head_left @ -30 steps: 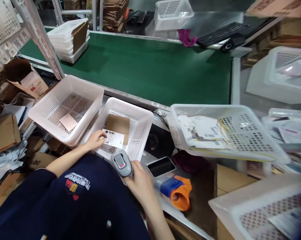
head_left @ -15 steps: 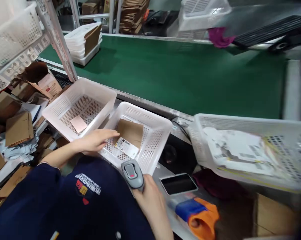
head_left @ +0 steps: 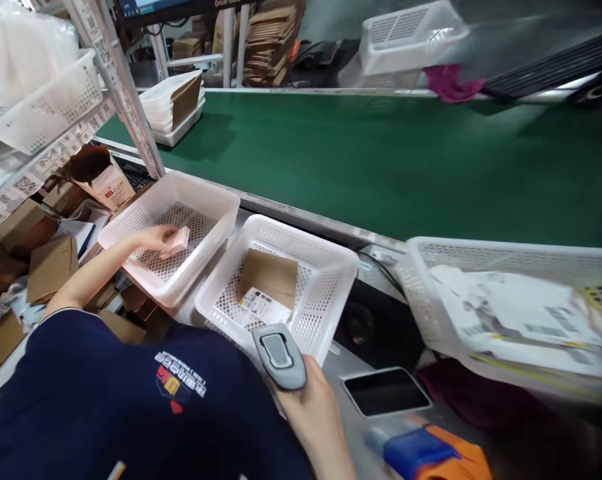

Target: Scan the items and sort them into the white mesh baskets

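One pink packet (head_left: 182,239) is pinched in your left hand (head_left: 155,238), fingers closed, in or just above the left basket (head_left: 165,291). Your right hand (head_left: 313,397) wraps around one grey scanner (head_left: 281,358) by the middle basket (head_left: 325,300), which holds one brown card (head_left: 275,275) and one white label (head_left: 265,307). One phone (head_left: 387,392) lies on the grey metal bench (head_left: 338,363). Beyond, one green conveyor (head_left: 355,160) crosses the room, carrying one tray stack (head_left: 159,119).

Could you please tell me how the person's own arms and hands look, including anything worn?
The left hand and right hand are ungloved, the visible forearms bare. The left sleeve is short and navy; the right one is out of view. The navy shirt bears white lettering, a red-and-yellow emblem and a red heart.
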Available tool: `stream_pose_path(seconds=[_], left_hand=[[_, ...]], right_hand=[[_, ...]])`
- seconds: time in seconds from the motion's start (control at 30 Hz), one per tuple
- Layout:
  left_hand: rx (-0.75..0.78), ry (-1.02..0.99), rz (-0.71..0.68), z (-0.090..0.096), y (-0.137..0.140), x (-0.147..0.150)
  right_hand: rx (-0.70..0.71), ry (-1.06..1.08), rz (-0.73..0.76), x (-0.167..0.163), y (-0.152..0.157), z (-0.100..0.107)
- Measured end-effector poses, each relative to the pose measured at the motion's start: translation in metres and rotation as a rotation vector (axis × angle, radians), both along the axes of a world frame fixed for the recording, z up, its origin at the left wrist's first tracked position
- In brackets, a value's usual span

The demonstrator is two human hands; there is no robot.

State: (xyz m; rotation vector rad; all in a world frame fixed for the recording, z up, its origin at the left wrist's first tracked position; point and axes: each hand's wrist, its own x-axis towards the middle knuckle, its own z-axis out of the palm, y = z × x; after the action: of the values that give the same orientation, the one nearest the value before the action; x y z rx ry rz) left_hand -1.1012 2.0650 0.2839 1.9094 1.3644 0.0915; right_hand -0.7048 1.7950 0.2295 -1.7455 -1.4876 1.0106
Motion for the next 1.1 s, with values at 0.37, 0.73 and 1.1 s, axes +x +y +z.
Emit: stream_pose_path(seconds=[0.37,0.73,1.1], left_hand=[[-0.500,-0.757,0.056,0.027,0.025,0.133],[0.755,0.366,-0.448,0.018,-0.025,0.249],[0.024,-0.099,-0.126,-0.021,-0.010,0.272]], right_hand=[[0.334,0.042,-0.001,-0.005,0.055,0.057],[-0.011,-0.302,-0.145,0.021,0.045,0.071],[-0.087,-0.220,-0.199,0.033,0.038,0.054]])
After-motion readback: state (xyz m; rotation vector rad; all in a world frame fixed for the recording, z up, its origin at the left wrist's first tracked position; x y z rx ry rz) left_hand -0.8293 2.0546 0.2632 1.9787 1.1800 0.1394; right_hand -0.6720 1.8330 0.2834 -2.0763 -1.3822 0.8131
